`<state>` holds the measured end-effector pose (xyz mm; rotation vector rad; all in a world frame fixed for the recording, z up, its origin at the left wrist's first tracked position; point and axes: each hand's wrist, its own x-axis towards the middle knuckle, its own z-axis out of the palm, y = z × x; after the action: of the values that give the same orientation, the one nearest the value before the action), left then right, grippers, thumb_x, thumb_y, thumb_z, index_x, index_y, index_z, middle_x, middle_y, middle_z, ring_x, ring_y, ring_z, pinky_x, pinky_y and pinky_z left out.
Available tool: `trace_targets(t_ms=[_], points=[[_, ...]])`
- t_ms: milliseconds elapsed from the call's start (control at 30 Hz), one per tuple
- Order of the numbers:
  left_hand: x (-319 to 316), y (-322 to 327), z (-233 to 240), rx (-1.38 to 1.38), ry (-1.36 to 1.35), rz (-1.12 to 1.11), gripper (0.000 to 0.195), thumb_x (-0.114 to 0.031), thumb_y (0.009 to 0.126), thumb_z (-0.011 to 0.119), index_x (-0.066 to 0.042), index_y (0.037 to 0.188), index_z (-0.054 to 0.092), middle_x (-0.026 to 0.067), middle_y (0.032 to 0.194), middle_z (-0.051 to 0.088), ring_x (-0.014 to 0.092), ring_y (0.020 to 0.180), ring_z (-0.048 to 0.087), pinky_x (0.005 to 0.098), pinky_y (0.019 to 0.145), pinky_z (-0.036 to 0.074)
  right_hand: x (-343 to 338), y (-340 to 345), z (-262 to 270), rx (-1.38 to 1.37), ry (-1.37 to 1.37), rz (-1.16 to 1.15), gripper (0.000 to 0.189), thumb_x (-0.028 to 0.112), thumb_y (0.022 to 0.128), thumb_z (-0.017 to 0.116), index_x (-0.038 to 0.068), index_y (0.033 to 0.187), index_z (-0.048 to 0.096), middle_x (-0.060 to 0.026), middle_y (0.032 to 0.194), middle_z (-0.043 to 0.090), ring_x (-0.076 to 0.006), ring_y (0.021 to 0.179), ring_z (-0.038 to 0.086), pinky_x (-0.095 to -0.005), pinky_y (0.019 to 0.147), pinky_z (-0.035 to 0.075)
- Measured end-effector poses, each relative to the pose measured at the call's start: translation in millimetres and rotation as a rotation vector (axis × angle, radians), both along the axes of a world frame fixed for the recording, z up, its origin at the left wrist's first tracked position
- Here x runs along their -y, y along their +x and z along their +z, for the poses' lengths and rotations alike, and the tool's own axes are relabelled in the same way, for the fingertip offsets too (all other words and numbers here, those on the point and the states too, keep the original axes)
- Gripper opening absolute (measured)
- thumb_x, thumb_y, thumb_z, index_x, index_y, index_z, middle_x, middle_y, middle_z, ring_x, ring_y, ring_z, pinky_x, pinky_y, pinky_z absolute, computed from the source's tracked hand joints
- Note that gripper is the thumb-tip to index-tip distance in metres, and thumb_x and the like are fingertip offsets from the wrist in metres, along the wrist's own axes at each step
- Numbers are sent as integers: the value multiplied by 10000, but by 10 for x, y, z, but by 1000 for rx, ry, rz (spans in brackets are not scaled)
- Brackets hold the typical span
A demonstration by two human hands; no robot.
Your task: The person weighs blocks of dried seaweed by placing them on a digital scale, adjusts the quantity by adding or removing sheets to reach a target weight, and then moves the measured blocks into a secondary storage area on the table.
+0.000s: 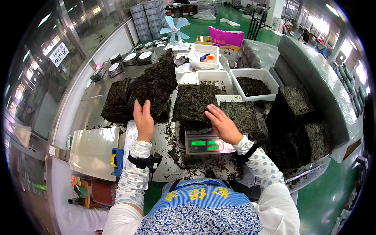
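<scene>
My left hand has its fingers at the lower edge of a tilted bundle of dried seaweed sheets, slightly blurred. Beneath and left of that bundle is a thick pile of seaweed sheets. The fingertips of my right hand touch the right edge of a seaweed stack; the thumb is hidden, so a grip cannot be made out. That stack sits on a digital scale with lit green displays. Just right of it is another square seaweed stack.
Behind the scale stand white plastic bins holding seaweed scraps. Large seaweed stacks lie at the right beside grey plastic-wrapped bundles. A small fan, packaged seaweed rounds and a tape dispenser are at the back and left.
</scene>
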<state>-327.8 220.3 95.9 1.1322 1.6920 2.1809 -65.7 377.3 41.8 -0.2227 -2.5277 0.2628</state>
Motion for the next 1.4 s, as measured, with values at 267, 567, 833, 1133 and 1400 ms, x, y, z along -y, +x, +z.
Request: trace_targets(t_ms=[267,567,833,1133,1400], points=[[-45,101,68,562,138,-169,314,-117,940,529,22,1221,541,43,1147,607,139,1034,567,284,932,437,-358,125,-49,-103,-360,-113,523,185,899,586,31,1384,462,-169,1468,422,-300,1379,381,-435,1155,270],[-487,315,14,773,-165,-574,386,-275,920,694,-8,1181,598,77,1130,668,191,983,660,362,855,553,-493,-594,314,-514,-1577,74,453,176,920,694,-57,1261,505,-87,1115,655,-129,961,626,-284,826,516],[-653,210,-360,916,-195,-800,363,-328,939,661,-11,1114,636,84,1068,686,182,916,664,340,821,545,-402,-642,99,-452,-1512,-36,383,176,923,687,-65,1189,552,-102,1113,668,-141,960,636,-289,827,520],[-150,-394,-113,436,-347,-113,294,-218,913,697,-10,1113,639,47,1066,669,134,998,607,295,898,464,-826,-411,54,-413,-1135,-309,423,205,914,665,-83,1206,562,-136,1094,669,-177,997,624,-312,885,485],[18,-374,-459,505,-394,-47,456,-246,937,662,49,1254,517,80,1200,601,169,1083,561,323,969,418,-889,-721,-424,-102,-450,-762,701,445,864,660,-82,1300,504,-292,1177,592,-424,1127,548,-460,989,425]])
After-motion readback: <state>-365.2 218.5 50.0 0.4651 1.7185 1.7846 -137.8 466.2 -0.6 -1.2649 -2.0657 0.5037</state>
